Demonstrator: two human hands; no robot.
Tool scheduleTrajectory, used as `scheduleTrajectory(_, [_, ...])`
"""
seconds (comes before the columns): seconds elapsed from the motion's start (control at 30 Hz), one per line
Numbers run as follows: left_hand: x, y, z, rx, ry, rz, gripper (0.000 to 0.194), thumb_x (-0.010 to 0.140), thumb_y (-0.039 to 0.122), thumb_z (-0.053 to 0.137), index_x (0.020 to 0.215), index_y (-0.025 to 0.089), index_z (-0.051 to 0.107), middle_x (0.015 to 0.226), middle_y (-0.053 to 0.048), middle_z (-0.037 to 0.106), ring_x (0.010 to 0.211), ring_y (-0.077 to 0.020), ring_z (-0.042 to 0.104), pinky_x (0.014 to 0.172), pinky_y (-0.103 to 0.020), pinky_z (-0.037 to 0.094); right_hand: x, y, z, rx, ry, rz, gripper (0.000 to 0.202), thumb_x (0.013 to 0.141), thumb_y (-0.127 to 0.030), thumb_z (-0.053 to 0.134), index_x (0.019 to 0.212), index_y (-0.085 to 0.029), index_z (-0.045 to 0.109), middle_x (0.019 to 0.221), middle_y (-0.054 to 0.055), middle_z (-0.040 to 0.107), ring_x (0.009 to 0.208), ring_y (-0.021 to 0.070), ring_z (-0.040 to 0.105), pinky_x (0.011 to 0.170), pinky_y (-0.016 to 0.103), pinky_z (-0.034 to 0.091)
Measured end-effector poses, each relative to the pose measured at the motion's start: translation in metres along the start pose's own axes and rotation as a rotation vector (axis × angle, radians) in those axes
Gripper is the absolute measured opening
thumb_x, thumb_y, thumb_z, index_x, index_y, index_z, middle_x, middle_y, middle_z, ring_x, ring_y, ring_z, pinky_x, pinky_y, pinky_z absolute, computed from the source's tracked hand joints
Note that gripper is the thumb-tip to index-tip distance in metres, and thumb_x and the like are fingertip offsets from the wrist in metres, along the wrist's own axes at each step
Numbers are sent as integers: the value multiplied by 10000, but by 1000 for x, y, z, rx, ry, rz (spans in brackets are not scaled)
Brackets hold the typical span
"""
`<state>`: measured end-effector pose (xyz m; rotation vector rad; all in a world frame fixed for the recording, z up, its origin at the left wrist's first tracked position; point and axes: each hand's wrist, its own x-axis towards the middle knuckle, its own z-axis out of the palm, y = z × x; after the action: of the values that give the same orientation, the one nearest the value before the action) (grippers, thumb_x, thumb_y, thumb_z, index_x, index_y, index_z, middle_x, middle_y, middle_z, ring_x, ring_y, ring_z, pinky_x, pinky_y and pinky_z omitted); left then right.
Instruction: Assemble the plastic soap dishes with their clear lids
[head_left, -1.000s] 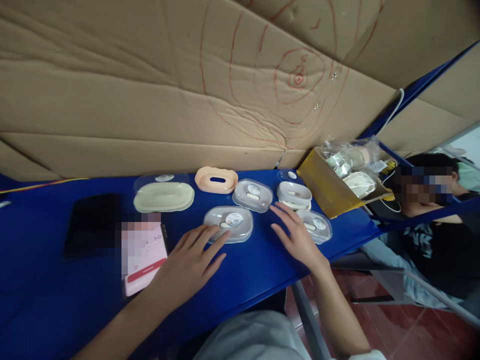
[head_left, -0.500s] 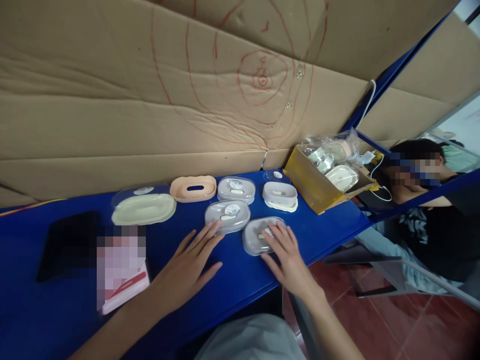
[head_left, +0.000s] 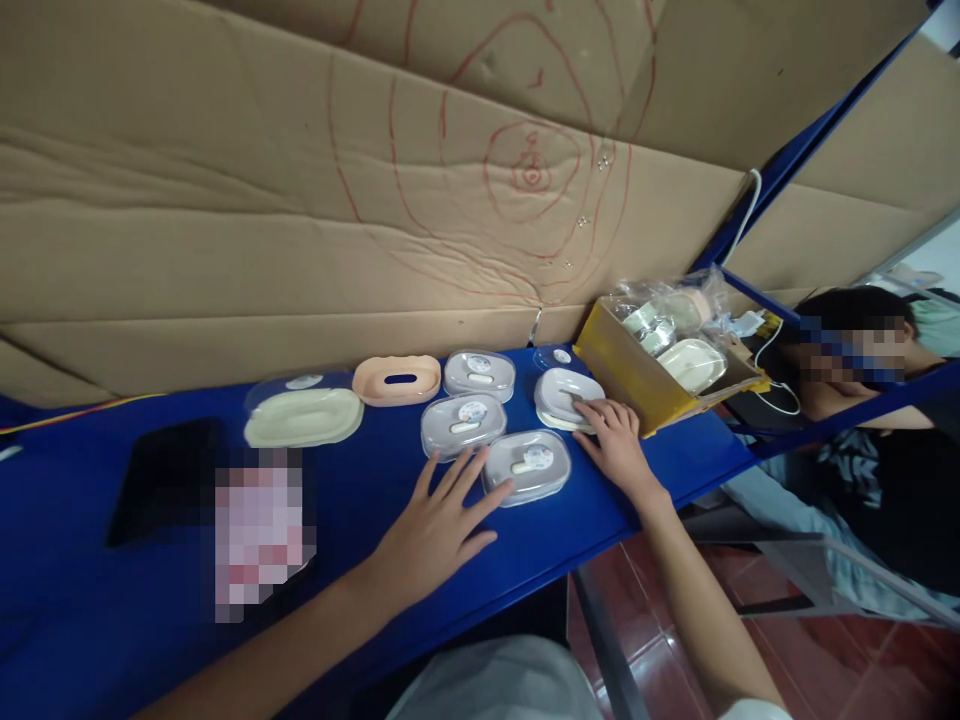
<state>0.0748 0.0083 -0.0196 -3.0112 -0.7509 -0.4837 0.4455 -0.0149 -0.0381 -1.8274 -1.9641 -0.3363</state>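
Note:
My right hand [head_left: 616, 440] grips the right rim of an oval grey soap dish [head_left: 559, 385], with the thumb low at its side. That dish tilts over a cream soap dish part [head_left: 556, 418]. My left hand [head_left: 444, 535] is open, its fingers spread above the blue table by two clear-lidded soap dishes. One of these, a grey lidded soap dish [head_left: 496, 490], lies at its fingertips; another lidded soap dish [head_left: 442, 440] sits just behind. Farther back is a third lidded soap dish [head_left: 459, 380] with a round label.
A peach slotted dish [head_left: 367, 388] and a pale green dish [head_left: 300, 425] stand along the cardboard wall [head_left: 225, 270]. A yellow-edged carton [head_left: 637, 400] holds bagged pieces at right. A dark flat object [head_left: 161, 470] and a blurred-out pink item [head_left: 259, 540] lie left. A person [head_left: 877, 430] sits beyond.
My right hand has left the nearest lidded dish and moved up and right onto the uncovered grey dish, which now tilts. My left hand has shifted right, fingers still spread.

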Motion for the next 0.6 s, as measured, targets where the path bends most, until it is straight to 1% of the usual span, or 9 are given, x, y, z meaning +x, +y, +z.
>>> scheduleTrajectory(0.07, [3,3,0,0,-12,-18,607,1061,371,702,1636,354,509,1734,-222,420,1581,-414,458,1221,-713,402,-18,1,-7,-10,12,-1,409,1107,-444,585,1440,-231,689,1360,160,713,1318,375,607,1151,615,430])
scheduleTrajectory(0.2, [9,9,0,14,-60,-50,679,1068,410,697,1687,355,423,1761,-229,368,1599,-416,431,1232,-743,368,-64,2,-23,-83,90,-4,410,1096,-474,615,1426,-240,684,1307,166,697,1265,383,620,1096,600,445])
scheduleTrajectory(0.27, [15,13,3,19,-80,-86,715,1068,438,694,1706,346,385,1779,-242,321,1607,-421,415,1235,-760,347,-86,2,-31,-80,96,-19,413,1084,-477,643,1426,-250,678,1294,158,686,1226,374,636,1048,566,491])
scheduleTrajectory(0.33, [24,16,9,18,-93,-131,752,1059,466,702,1717,339,361,1792,-256,272,1610,-440,403,1229,-785,330,-106,-1,-38,-28,97,-37,425,1071,-449,675,1446,-250,659,1279,151,669,1194,358,648,1015,534,530])
scheduleTrajectory(0.47, [48,19,18,-50,-101,-174,840,1037,459,735,1741,306,303,1813,-261,196,1636,-469,339,1234,-737,360,-136,-24,-52,55,80,-56,470,1059,-374,705,1510,-278,616,1288,144,640,1199,354,656,1010,538,565])
scheduleTrajectory(0.53, [53,19,15,-95,-95,-161,852,1041,422,729,1747,268,278,1813,-262,199,1641,-463,330,1247,-705,364,-143,-41,-56,99,42,-81,482,1062,-339,698,1533,-294,603,1298,140,639,1226,356,657,1010,538,580])
scheduleTrajectory(0.6, [48,15,6,-136,-79,-139,823,1055,357,693,1745,228,265,1802,-265,236,1631,-448,356,1260,-671,365,-144,-62,-55,153,-4,-118,478,1067,-306,686,1538,-296,605,1308,136,648,1259,352,658,1009,525,596])
